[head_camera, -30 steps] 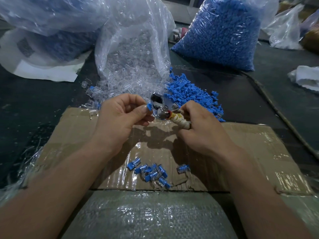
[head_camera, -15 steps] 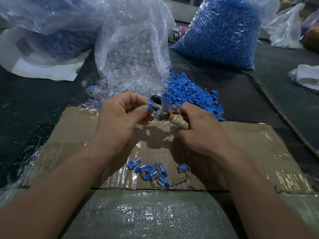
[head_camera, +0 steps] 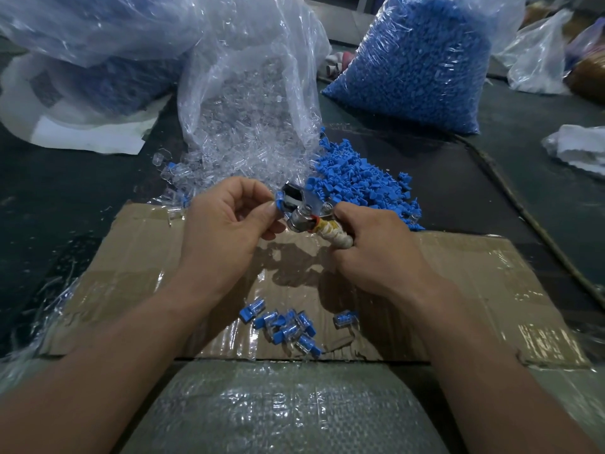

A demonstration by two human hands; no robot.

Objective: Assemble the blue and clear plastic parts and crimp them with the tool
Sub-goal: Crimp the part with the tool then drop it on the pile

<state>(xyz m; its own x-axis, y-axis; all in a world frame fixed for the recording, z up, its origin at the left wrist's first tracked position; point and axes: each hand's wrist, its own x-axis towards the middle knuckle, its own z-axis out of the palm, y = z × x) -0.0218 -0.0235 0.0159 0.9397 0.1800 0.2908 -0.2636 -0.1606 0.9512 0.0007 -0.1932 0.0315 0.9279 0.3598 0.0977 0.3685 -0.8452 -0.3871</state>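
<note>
My left hand (head_camera: 229,221) pinches a small blue and clear part (head_camera: 279,203) between thumb and forefinger and holds it against the metal jaw of the crimp tool (head_camera: 302,211). My right hand (head_camera: 376,247) grips the tool by its tape-wrapped handle (head_camera: 337,237). Both hands hover above a flattened cardboard sheet (head_camera: 474,290). Several finished blue and clear pieces (head_camera: 284,329) lie in a loose cluster on the cardboard below my hands. A loose pile of blue parts (head_camera: 360,181) sits just behind the tool, beside clear parts (head_camera: 242,149) spilling from an open plastic bag.
A full bag of blue parts (head_camera: 415,60) stands at the back right. Another large plastic bag (head_camera: 82,34) lies at the back left over white paper (head_camera: 85,139). A woven sack (head_camera: 281,411) lies nearest me. A cord (head_camera: 523,211) crosses the dark table at right.
Both hands and the tool stay almost still. The blue and clear part sits a little closer into the tool's jaw than a second ago.
</note>
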